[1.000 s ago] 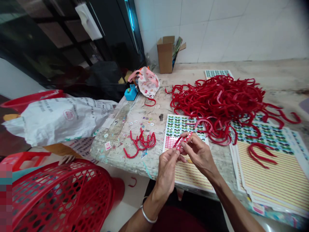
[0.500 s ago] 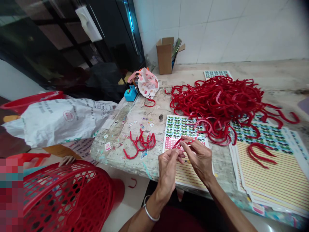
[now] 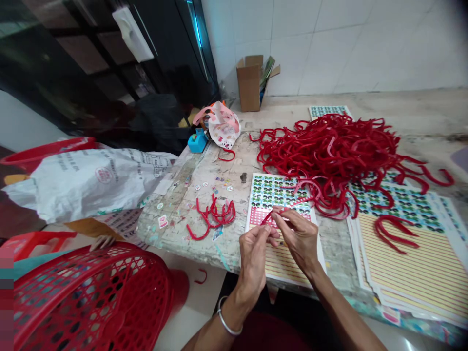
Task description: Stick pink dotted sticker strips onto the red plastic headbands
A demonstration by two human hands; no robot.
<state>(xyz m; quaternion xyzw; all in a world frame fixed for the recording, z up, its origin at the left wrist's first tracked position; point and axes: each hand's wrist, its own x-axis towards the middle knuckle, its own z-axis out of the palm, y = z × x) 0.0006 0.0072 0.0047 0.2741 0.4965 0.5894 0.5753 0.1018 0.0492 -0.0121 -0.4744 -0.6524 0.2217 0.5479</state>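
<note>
My left hand, with a silver bangle at its wrist, is closed in a pinch on a curved red strip. The fingers of my right hand pinch the same strip at its upper end, and they cover much of it. Both hands are over a sticker sheet with blue-green pictures, pink dotted rows and yellow striped rows. A narrow pink dotted piece shows just beyond my right fingers; whether they touch it I cannot tell. Several red strips lie loosely to the left of my hands.
A big heap of red strips covers the table's back right. More sticker sheets are stacked at right, with loose strips on top. A cardboard box stands by the wall. Left of the table are a red basket and white sack.
My right hand has shifted slightly left, closer to my left hand. Both hands still pinch the red strip, and the things on the table have not moved.
</note>
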